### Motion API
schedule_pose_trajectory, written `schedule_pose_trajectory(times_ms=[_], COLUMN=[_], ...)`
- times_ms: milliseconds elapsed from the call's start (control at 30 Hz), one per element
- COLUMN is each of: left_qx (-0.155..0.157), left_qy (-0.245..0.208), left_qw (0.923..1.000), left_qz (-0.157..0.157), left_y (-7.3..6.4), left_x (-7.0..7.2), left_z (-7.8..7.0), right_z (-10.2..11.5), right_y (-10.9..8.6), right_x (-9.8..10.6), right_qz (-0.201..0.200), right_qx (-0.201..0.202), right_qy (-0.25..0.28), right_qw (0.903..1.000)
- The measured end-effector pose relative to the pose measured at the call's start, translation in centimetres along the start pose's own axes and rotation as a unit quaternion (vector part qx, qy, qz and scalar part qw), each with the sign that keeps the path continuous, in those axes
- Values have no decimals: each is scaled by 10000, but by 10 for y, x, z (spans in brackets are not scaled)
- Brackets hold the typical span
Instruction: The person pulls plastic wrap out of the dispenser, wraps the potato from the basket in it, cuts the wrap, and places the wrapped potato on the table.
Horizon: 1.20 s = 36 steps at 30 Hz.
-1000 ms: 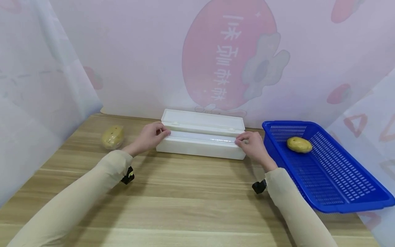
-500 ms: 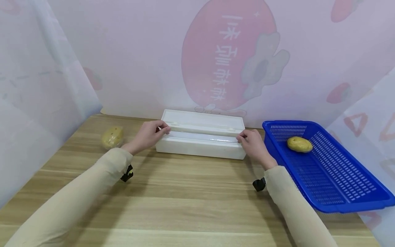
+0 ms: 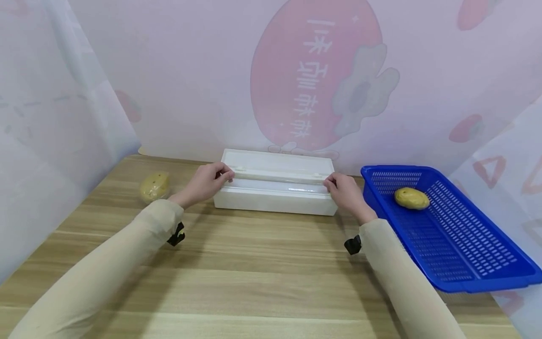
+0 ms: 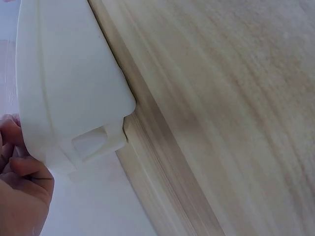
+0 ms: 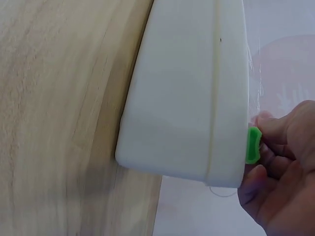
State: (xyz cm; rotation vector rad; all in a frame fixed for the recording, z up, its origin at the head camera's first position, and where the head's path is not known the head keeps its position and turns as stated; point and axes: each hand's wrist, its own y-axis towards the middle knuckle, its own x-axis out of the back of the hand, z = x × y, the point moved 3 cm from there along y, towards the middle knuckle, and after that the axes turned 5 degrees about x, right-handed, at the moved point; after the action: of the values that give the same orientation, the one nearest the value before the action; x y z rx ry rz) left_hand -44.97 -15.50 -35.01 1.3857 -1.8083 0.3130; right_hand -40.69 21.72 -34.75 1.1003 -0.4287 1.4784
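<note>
A long white cling film box (image 3: 275, 203) stands at the back of the table with its lid (image 3: 277, 162) tipped back. Clear cling film (image 3: 275, 187) stretches along its opening between both hands. At the left end, my left hand (image 3: 207, 181) pinches the film's edge between thumb and curled fingers; these fingers (image 4: 24, 167) lie against the box's end in the left wrist view. My right hand (image 3: 345, 192) pinches the film at the other end. There, the right wrist view shows a green piece (image 5: 253, 145) beside the fingers and thin film rising from the pinch.
A potato wrapped in clear film (image 3: 154, 187) lies on the wooden table (image 3: 271, 282) to the left. At the right stands a blue perforated basket (image 3: 487, 285) with one potato (image 3: 411, 198) inside. A printed cloth (image 3: 190, 94) hangs close behind the box.
Both hands have shifted slightly up in the head view, the right one more, still pinching the cling film. The box's front lower edge sits slightly higher in view. Potatoes and basket stay put.
</note>
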Motion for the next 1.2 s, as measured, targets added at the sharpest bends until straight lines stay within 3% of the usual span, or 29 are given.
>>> schedule_pose_trajectory(times_ms=[367, 800, 1200], left_qx=[182, 261, 79], left_qy=[-212, -208, -132], left_qw=[9996, 9991, 9994], left_qz=[34, 274, 324], left_y=[0, 0, -1], left_x=[0, 2, 3], left_z=[9, 11, 11], right_z=[-5, -5, -19], right_y=[1, -3, -8], right_x=[2, 2, 3], right_qz=[143, 368, 5], right_qx=[-340, -271, -537], right_qy=[1243, 1438, 1812], right_qw=[9916, 9885, 9820])
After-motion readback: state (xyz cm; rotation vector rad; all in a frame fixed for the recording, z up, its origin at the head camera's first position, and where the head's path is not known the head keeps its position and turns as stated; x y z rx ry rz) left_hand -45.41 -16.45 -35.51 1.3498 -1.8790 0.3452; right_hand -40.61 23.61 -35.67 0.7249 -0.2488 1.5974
